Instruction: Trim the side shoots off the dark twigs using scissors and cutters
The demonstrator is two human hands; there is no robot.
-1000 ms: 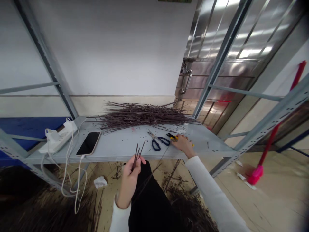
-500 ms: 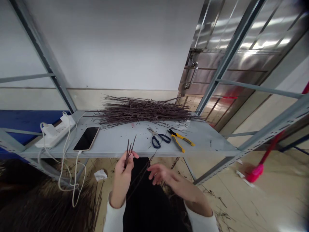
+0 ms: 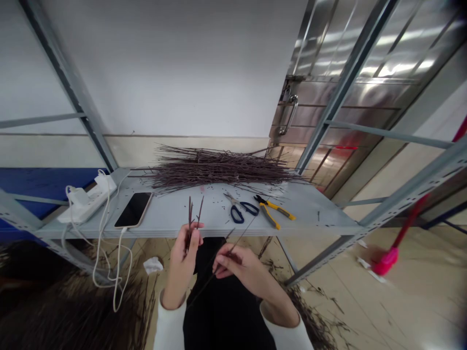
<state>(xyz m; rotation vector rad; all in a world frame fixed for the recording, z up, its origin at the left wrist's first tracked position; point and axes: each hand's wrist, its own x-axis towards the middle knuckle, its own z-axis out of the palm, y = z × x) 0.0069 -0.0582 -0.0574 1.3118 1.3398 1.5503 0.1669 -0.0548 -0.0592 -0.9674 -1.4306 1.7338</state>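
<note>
My left hand [image 3: 184, 260] is closed around a small bunch of short dark twigs [image 3: 190, 218] that stand upright in front of the shelf edge. My right hand [image 3: 239, 267] pinches one long thin twig [image 3: 233, 245] that slants across my lap toward the shelf. Both hands hover just below the front edge of the grey metal shelf [image 3: 321, 214]. On that shelf lie blue-handled scissors [image 3: 239, 211] and yellow-handled pliers [image 3: 272, 211], a little beyond my right hand.
A big pile of dark twigs [image 3: 219, 170] lies along the back of the shelf. A phone [image 3: 133, 209] on a white cable and a white power strip [image 3: 87, 199] sit at the left. Twig litter covers the floor; a pink broom [image 3: 390, 253] leans at right.
My right hand left the pliers on the shelf, drew back to my lap and took hold of one long twig. My left hand kept its bunch and rose slightly.
</note>
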